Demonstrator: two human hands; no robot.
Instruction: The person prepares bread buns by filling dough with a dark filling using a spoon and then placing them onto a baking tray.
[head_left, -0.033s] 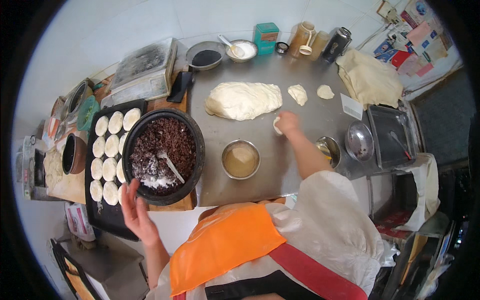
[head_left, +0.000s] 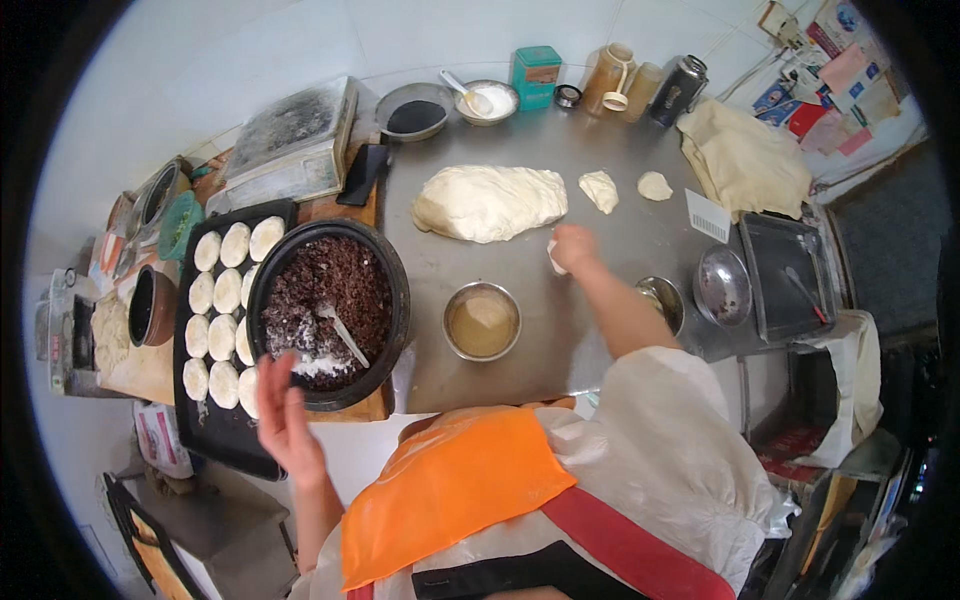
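My right hand (head_left: 575,249) is closed on a small piece of dough (head_left: 555,256), whose pale edge shows at its left side against the metal worktop. Beyond it lie a large lump of dough (head_left: 490,203) and two small dough pieces (head_left: 599,191). My left hand (head_left: 286,415) hovers open, fingers spread, at the front-left rim of a wide black bowl (head_left: 400,325). Inside that bowl is a dark reddish-brown crumbly filling (head_left: 335,270), with white powder and a spoon (head_left: 345,335) on it. A black tray (head_left: 225,440) beside it carries several flat round dough cakes (head_left: 222,337).
A small metal bowl of tan paste (head_left: 482,320) stands in the middle of the metal worktop (head_left: 425,375). At right are more metal bowls (head_left: 722,285), a white scraper (head_left: 707,216) and a dark tray (head_left: 790,280). Bowls, a green tin (head_left: 535,77) and bottles line the wall.
My left hand has shifted slightly right and its fingers have turned more upward. My right hand stays at nearly the same place on the dough piece. The whole view has shifted a little.
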